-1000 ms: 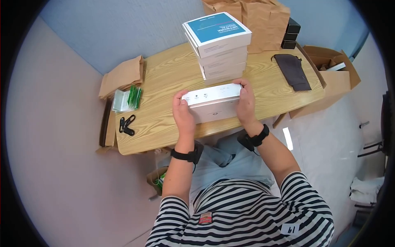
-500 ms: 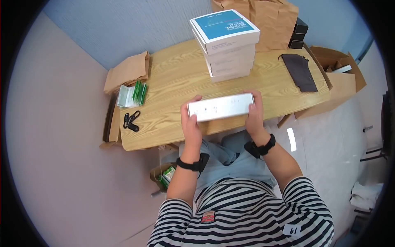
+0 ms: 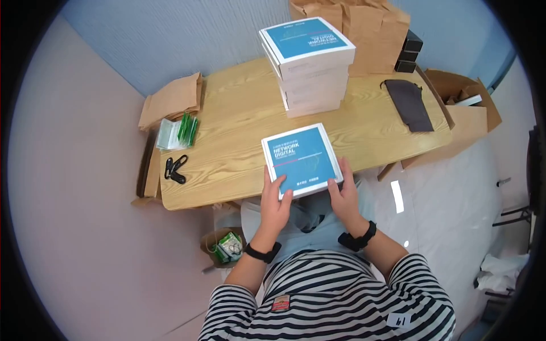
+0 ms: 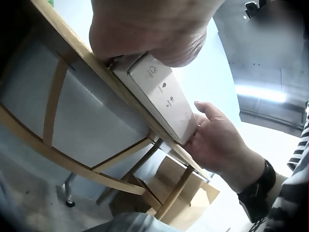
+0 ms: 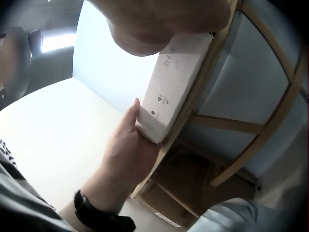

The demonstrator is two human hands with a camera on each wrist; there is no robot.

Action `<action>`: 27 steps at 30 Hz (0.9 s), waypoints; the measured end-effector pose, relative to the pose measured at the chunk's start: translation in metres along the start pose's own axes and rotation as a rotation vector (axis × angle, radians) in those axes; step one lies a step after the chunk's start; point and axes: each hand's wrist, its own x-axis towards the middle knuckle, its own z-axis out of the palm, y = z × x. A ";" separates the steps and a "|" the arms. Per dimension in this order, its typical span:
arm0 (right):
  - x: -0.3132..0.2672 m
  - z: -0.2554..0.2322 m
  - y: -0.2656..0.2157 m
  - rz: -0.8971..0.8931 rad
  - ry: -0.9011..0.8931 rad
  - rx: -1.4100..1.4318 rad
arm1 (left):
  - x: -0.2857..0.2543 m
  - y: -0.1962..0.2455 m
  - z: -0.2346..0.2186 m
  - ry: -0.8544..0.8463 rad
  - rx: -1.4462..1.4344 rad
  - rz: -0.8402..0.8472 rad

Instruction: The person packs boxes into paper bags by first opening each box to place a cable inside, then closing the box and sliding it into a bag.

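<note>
A flat white box with a blue "NETWORK DIGITAL" lid (image 3: 301,159) is held between both hands at the table's front edge, its blue top facing up. My left hand (image 3: 275,206) grips the near left corner, thumb over the top edge. On the right side my right hand (image 3: 346,199) holds it, with the thumb on the lid's edge and the fingers along the side. Both wrist views show the white printed side wall of the box (image 4: 161,96), with hands at its two ends. Behind it stands a stack of similar white boxes (image 3: 315,88).
Brown paper bags (image 3: 173,102), green-and-clear packets (image 3: 186,131) and black cords (image 3: 175,169) lie on the table's left. To the right are a dark pouch (image 3: 408,105), small black boxes (image 3: 408,54) and an open carton (image 3: 466,119). A bag of green packets (image 3: 227,247) stands below.
The held box has come nearer the body and tipped, so its blue top now shows where the white side wall faced up before. Both hands moved with it.
</note>
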 end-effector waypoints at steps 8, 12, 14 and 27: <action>0.007 -0.017 -0.029 0.138 -0.045 0.385 | -0.011 0.017 -0.009 0.157 -0.118 0.208; 0.042 -0.031 -0.075 0.272 -0.126 0.469 | 0.017 0.025 -0.016 0.233 -0.240 0.378; 0.065 -0.043 -0.103 0.232 -0.137 0.459 | 0.035 0.037 -0.023 0.244 -0.296 0.400; 0.304 -0.085 -0.161 -0.016 -0.058 0.387 | 0.088 -0.046 -0.016 0.143 0.554 -0.011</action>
